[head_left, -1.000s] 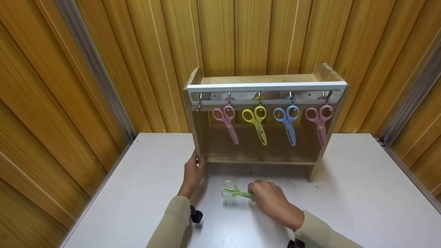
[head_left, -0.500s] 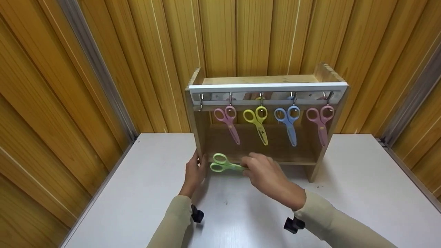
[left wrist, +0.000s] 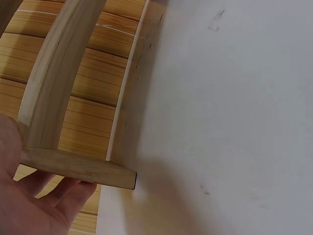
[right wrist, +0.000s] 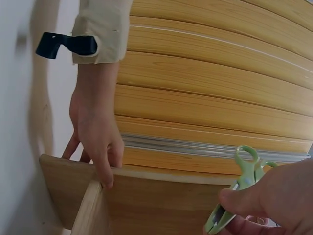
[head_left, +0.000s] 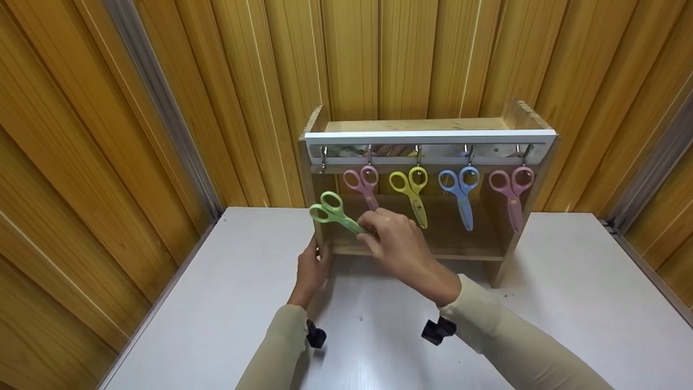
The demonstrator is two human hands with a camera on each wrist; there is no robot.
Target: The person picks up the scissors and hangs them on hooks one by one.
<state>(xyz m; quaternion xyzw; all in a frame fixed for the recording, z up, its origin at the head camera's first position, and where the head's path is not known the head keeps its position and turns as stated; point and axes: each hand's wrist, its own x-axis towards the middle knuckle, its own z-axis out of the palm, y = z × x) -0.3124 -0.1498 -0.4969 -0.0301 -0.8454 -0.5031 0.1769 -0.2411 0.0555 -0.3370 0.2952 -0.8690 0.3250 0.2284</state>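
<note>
My right hand (head_left: 403, 246) pinches green scissors (head_left: 334, 212) by the blades, handle loops up and to the left. The scissors are held in the air before the left part of a wooden rack (head_left: 417, 255), just below its leftmost metal hook (head_left: 323, 162), which bears nothing. My left hand (head_left: 312, 268) grips the rack's left side panel low down, thumb and fingers on opposite faces, as the right wrist view shows. Pink scissors (head_left: 363, 181), yellow scissors (head_left: 411, 189), blue scissors (head_left: 460, 189) and a second pink pair (head_left: 511, 189) hang from the other hooks. My right hand covers the first pink pair's tip.
The rack stands on a white table (head_left: 260, 244). Yellow-brown wood-look panels (head_left: 352, 59) rise behind and at both sides, with grey metal strips (head_left: 162, 103) in the corners. A black strap (head_left: 438, 329) sits at my right wrist.
My right hand has lifted the green scissors off the table, up and to the left towards the rack's left end. My left hand keeps its grip on the side panel.
</note>
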